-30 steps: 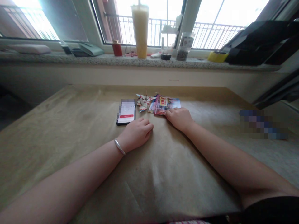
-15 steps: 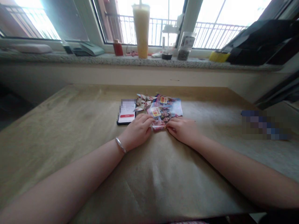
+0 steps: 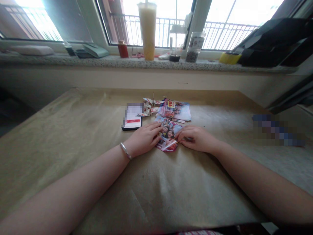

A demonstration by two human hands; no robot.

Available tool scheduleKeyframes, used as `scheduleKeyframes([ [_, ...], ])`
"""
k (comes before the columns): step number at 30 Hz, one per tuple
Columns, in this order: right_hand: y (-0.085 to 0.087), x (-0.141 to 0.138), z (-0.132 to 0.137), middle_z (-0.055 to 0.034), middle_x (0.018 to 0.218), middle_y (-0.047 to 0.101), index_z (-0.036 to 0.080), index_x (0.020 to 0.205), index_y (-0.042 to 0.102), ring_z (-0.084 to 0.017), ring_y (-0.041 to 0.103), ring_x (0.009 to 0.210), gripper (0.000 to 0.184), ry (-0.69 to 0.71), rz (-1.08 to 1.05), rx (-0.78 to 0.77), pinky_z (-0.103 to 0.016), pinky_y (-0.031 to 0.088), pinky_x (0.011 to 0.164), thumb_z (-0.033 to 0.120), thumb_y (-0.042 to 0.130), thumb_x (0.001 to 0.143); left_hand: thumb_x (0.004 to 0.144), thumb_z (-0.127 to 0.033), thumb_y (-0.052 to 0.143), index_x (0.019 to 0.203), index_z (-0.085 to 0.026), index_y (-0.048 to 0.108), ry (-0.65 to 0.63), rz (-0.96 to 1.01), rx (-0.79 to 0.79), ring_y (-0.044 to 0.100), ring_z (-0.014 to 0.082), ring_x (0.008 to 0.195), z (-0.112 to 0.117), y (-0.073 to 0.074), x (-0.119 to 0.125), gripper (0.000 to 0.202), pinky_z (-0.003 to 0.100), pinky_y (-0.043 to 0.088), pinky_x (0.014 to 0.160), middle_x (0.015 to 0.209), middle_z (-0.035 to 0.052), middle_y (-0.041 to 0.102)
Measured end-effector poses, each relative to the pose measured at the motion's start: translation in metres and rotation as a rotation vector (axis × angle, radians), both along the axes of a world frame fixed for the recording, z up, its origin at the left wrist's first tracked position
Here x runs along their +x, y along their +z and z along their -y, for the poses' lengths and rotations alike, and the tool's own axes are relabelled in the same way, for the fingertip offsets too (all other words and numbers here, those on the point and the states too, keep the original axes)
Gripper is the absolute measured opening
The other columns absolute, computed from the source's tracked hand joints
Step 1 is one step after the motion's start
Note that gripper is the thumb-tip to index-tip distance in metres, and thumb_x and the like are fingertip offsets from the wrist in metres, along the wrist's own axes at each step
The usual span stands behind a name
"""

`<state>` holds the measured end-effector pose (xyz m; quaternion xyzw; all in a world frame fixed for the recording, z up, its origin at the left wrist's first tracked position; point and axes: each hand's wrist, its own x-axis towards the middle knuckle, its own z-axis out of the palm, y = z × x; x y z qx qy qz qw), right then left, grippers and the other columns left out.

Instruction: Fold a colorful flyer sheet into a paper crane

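Note:
A small glossy printed sheet of paper [image 3: 168, 138] with a photo of people lies on the table between my hands. At its left edge, my left hand [image 3: 145, 138] rests with fingers and thumb on the paper, holding it. My right hand [image 3: 198, 138] is bent around the right edge, thumb and fingers closed on it; the fingertips are partly hidden. Just beyond are more printed sheets [image 3: 182, 111] with a yellow price label. Folded paper pieces [image 3: 149, 109] with pointed ends lie left of those, beside a phone [image 3: 133, 124] with its screen lit.
Brown covering spreads over the table [image 3: 97, 182]. A blurred blue-purple strip [image 3: 276, 130] lies at the right. On the windowsill [image 3: 117, 63] stand a tall cup of yellow drink [image 3: 148, 32], a red-capped jar [image 3: 123, 49], clear containers [image 3: 192, 49] and a black bag [image 3: 274, 45].
One printed sheet has come toward me, off the others, and now lies apart from them. My right hand has shifted slightly right; my left hand stays almost in place.

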<state>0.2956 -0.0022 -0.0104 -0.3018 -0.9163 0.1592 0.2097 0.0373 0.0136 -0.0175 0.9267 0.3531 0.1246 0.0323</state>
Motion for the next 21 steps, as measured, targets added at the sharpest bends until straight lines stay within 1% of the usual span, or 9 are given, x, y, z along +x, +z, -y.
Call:
scheduleKeyframes([
  [4,0.003,0.004,-0.003,-0.0039,0.093,0.073,0.022,0.079,0.066,-0.016,0.066,0.091,0.011,0.088,-0.05,-0.09,-0.032,0.049,0.087,0.017,0.057,0.082,0.094,-0.035,0.039,0.134,-0.014,0.047,0.044,-0.059,-0.033,0.036,0.025,0.136,0.0,-0.002,-0.001,0.046,0.04,0.031,0.112,0.146,0.014,0.039],
  [7,0.004,0.009,-0.006,-0.0034,0.094,0.073,0.022,0.078,0.067,-0.017,0.065,0.095,0.01,0.109,-0.068,-0.113,-0.033,0.048,0.091,0.017,0.059,0.08,0.094,-0.038,0.039,0.137,-0.017,0.044,0.058,-0.087,-0.054,0.031,0.0267,0.138,0.001,-0.003,-0.002,0.048,0.042,0.028,0.113,0.148,0.015,0.035],
  [10,0.003,0.014,-0.008,-0.0033,0.097,0.074,0.023,0.077,0.068,-0.018,0.063,0.102,0.01,0.093,-0.061,-0.143,-0.035,0.047,0.095,0.018,0.06,0.08,0.094,-0.04,0.038,0.139,-0.016,0.041,0.064,-0.109,-0.084,0.029,0.0256,0.139,0.003,-0.001,-0.002,0.051,0.04,0.025,0.115,0.149,0.0143,0.034],
  [16,0.002,0.019,-0.009,-0.003,0.101,0.073,0.022,0.075,0.066,-0.018,0.061,0.109,0.01,0.085,-0.041,-0.226,-0.037,0.043,0.1,0.02,0.059,0.082,0.095,-0.047,0.035,0.145,-0.011,0.029,0.049,-0.179,-0.158,0.023,0.0224,0.142,0.006,0.006,-0.006,0.062,0.035,0.021,0.116,0.152,0.0114,0.027],
  [19,0.003,0.02,-0.009,-0.0037,0.101,0.072,0.022,0.074,0.064,-0.018,0.062,0.105,0.01,0.091,-0.048,-0.26,-0.038,0.043,0.101,0.018,0.058,0.081,0.095,-0.049,0.034,0.145,-0.012,0.029,0.027,-0.205,-0.151,0.024,0.0223,0.141,0.006,0.008,-0.009,0.062,0.035,0.02,0.116,0.152,0.0111,0.027],
  [21,0.003,0.021,-0.009,-0.0044,0.1,0.072,0.021,0.074,0.062,-0.017,0.063,0.102,0.009,0.099,-0.068,-0.299,-0.039,0.042,0.101,0.018,0.058,0.081,0.096,-0.046,0.032,0.144,-0.014,0.032,0.016,-0.203,-0.134,0.024,0.0225,0.141,0.007,0.007,-0.011,0.058,0.036,0.019,0.117,0.151,0.0098,0.03],
])
